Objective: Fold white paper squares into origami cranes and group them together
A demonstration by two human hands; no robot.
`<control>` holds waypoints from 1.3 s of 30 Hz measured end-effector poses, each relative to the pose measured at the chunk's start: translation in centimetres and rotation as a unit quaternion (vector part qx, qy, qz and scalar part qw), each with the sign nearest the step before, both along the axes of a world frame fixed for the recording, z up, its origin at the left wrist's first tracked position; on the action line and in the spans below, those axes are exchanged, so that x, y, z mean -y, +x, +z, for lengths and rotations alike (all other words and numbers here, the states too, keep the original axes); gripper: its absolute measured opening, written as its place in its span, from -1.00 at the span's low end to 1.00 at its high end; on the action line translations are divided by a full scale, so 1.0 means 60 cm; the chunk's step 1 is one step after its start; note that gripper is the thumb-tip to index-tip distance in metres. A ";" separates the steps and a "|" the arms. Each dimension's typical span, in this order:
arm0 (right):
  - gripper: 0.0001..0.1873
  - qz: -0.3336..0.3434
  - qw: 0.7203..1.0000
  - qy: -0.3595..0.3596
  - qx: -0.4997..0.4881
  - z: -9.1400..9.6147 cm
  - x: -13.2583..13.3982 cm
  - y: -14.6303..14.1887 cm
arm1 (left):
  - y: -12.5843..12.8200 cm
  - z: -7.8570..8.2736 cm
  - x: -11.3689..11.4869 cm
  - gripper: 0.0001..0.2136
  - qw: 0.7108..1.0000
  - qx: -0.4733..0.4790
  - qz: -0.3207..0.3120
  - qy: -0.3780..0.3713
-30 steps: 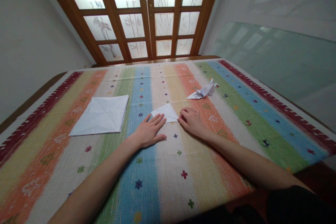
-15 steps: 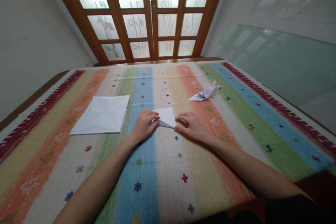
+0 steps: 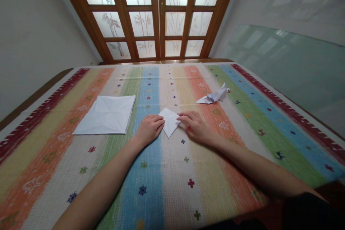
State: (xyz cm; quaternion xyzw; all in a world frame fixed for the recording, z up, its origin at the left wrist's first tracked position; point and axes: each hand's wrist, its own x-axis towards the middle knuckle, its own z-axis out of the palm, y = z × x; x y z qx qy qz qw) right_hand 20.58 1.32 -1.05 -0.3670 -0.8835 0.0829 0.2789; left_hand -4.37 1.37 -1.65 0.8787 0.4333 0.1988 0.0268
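Observation:
A small folded sheet of white paper (image 3: 170, 124) lies on the tablecloth in a diamond shape, one corner pointing towards me. At its left edge my left hand (image 3: 151, 128) has its fingers curled together and gripping the paper. My right hand (image 3: 194, 125) pinches the right corner between thumb and fingers. Both forearms rest along the table. Beyond my right hand sits a finished white paper crane (image 3: 214, 95), and to the left of my left hand is a stack of square white paper sheets (image 3: 106, 115), with creases on the top one.
A striped, patterned tablecloth (image 3: 172, 183) covers the table. Wooden doors with frosted glass panes (image 3: 144, 23) stand past its far edge. A pale glass panel (image 3: 291, 68) leans along the right wall.
The folded paper has turned from a square-on position to a diamond with a corner towards me. Both hands have shifted slightly with it, and the view has moved a little.

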 end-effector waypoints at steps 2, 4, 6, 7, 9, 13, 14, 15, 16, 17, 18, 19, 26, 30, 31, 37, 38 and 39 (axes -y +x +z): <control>-0.60 -0.010 1.000 -0.015 0.023 0.002 -0.028 0.010 | 0.002 0.004 0.007 -0.78 1.000 -0.009 0.003 -0.004; -0.70 0.015 0.999 -0.036 0.032 0.008 -0.048 0.013 | 0.004 0.007 0.012 -0.78 1.000 -0.014 0.005 -0.011; -0.79 0.043 0.998 -0.049 0.026 0.018 -0.061 0.009 | 0.004 0.009 0.016 -0.75 1.000 -0.018 0.002 -0.015; -0.81 0.055 0.997 -0.053 0.021 0.024 -0.067 0.005 | 0.004 0.010 0.017 -0.74 1.000 -0.020 -0.002 -0.016; -0.82 0.080 0.994 -0.066 0.018 0.036 -0.077 -0.006 | 0.003 0.011 0.017 -0.71 0.999 -0.027 -0.008 -0.016; -0.79 0.179 0.970 -0.151 0.073 0.058 -0.108 -0.022 | 0.002 0.015 0.017 -0.70 0.999 -0.029 -0.013 -0.016; -0.78 0.202 0.958 -0.177 0.096 0.062 -0.116 -0.024 | 0.002 0.016 0.018 -0.70 0.999 -0.029 -0.013 -0.018; -0.76 0.215 0.950 -0.196 0.113 0.064 -0.124 -0.024 | 0.004 0.017 0.019 -0.69 0.999 -0.030 -0.011 -0.020; -0.75 0.219 0.945 -0.208 0.125 0.066 -0.130 -0.025 | 0.006 0.018 0.020 -0.69 0.999 -0.031 -0.008 -0.021; -0.74 0.215 0.944 -0.214 0.130 0.067 -0.135 -0.025 | 0.008 0.019 0.021 -0.68 0.999 -0.032 -0.003 -0.022; -0.73 0.205 0.946 -0.216 0.129 0.066 -0.139 -0.025 | 0.011 0.019 0.021 -0.68 0.999 -0.033 0.003 -0.023; -0.73 0.193 0.949 -0.217 0.124 0.065 -0.141 -0.026 | 0.013 0.019 0.022 -0.68 0.999 -0.033 0.009 -0.022; -0.79 0.185 0.945 -0.244 0.119 0.053 -0.150 -0.033 | 0.019 0.016 0.025 -0.70 0.999 -0.038 0.022 -0.020; -0.85 0.175 0.937 -0.278 0.114 0.060 -0.154 -0.027 | 0.016 0.016 0.025 -0.62 0.999 -0.040 0.018 -0.025; -0.85 0.160 0.943 -0.273 0.106 0.063 -0.152 -0.027 | 0.015 0.015 0.025 -0.60 0.999 -0.035 0.016 -0.027; -0.87 0.107 0.955 -0.269 0.068 0.064 -0.113 -0.035 | 0.005 0.003 0.015 -0.73 1.000 0.024 -0.004 -0.019; -0.87 0.096 0.955 -0.276 0.059 0.061 -0.104 -0.037 | 0.003 0.001 0.013 -0.77 0.999 0.040 -0.011 -0.014; -0.87 0.086 0.953 -0.287 0.049 0.058 -0.097 -0.038 | 0.001 -0.002 0.011 -0.81 0.998 0.056 -0.017 -0.012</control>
